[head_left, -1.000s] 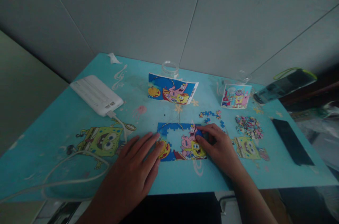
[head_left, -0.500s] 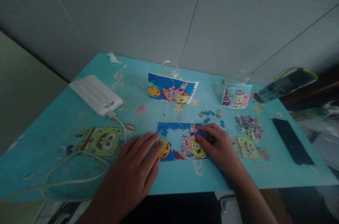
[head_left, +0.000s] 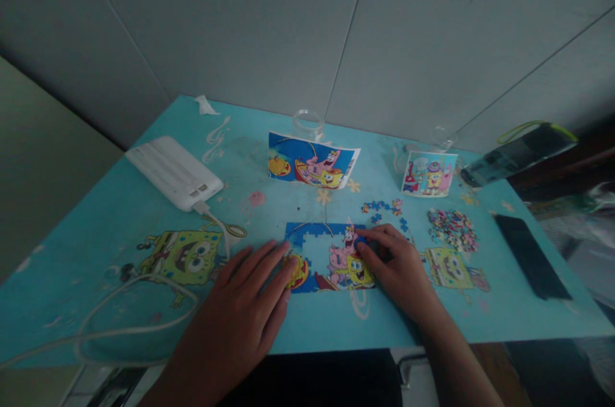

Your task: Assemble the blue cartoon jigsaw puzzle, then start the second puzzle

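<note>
A partly assembled jigsaw puzzle [head_left: 339, 229] lies flat on the table, with a gap left of its middle. Its picture has a blue background, a pink starfish, a yellow sponge character and a burger. My left hand [head_left: 252, 295] rests flat along the left side, fingertips touching the burger part. At the upper right of the puzzle, my right hand [head_left: 396, 269] has thumb and index finger close together around a small dark blue puzzle piece [head_left: 358, 242]. Several loose pieces [head_left: 383, 206] lie just beyond that hand. The picture card [head_left: 312, 163] stands behind the puzzle.
A mixed pile of puzzle pieces [head_left: 452, 230] and a dark phone-like slab [head_left: 531, 256] lie right. A second card [head_left: 429, 174], clear jars [head_left: 307, 124] and a dark bottle [head_left: 519, 154] stand behind. Left are a white power bank [head_left: 173, 173] and its cable [head_left: 134, 332].
My right index fingertip has drawn back slightly to the right, and the dark blue piece shows more clearly at the fingertips. The left hand has stayed in place.
</note>
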A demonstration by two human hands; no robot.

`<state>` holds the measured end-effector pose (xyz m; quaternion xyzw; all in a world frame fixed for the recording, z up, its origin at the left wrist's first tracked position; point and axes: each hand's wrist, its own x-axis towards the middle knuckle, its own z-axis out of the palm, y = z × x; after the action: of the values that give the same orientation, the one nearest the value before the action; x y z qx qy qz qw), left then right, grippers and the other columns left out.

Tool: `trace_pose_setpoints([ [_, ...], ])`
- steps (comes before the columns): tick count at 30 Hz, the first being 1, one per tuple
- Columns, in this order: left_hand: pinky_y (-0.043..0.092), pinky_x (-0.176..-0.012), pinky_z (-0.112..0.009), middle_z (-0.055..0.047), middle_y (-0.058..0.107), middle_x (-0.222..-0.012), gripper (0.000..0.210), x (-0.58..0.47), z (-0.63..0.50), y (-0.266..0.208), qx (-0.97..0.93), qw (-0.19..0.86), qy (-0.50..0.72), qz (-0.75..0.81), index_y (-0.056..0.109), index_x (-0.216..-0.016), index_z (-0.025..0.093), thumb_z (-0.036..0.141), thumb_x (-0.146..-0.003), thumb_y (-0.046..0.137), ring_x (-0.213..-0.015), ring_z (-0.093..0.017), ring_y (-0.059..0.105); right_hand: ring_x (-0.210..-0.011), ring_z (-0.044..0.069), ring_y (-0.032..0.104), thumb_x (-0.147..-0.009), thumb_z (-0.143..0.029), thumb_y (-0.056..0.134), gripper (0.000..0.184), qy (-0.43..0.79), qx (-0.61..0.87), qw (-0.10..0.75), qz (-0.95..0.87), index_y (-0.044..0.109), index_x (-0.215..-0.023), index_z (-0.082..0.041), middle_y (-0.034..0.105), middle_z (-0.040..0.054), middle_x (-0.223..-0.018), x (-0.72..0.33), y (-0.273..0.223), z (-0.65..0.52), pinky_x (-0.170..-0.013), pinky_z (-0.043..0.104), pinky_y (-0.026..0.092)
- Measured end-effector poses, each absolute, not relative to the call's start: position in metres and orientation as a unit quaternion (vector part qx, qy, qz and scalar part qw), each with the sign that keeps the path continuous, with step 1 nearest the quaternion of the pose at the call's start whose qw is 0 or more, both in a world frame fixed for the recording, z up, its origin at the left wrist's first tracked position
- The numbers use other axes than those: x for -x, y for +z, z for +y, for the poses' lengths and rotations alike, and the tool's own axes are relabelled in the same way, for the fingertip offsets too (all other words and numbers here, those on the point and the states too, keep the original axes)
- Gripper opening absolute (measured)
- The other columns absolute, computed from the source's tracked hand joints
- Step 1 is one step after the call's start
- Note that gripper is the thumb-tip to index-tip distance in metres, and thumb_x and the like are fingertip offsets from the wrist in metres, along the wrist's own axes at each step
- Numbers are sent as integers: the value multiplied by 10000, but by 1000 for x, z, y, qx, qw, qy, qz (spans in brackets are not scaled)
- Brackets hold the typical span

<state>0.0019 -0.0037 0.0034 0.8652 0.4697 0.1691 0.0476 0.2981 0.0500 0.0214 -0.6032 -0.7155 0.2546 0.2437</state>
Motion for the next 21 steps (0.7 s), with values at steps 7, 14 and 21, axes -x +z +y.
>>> trace_pose_setpoints([
  [7,348,-1150,-550,-83,459,-1554,468,-1,-3,3,-868,44,171,465,511,-1442,213,214,-975,534,-1421,-296,407,-717,154,565,-952,-314,625,240,255,602,251,-714,743,-1153,-257,626,55,-957,-297,22,50,-656,305,458],
  [14,356,-1146,-541,-82,466,-1550,474,-2,-3,6,-867,41,165,468,514,-1444,218,223,-971,533,-1408,-299,427,-710,159,560,-942,-324,640,202,252,603,260,-711,745,-1100,-252,638,59,-966,-297,22,50,-655,312,462],
  [21,369,-1142,-532,-83,492,-1530,461,-2,-3,6,-866,42,171,469,532,-1428,216,216,-967,526,-1387,-297,456,-780,178,586,-955,-330,627,306,251,602,229,-722,705,-1244,-269,629,68,-995,-296,25,51,-689,320,469],
])
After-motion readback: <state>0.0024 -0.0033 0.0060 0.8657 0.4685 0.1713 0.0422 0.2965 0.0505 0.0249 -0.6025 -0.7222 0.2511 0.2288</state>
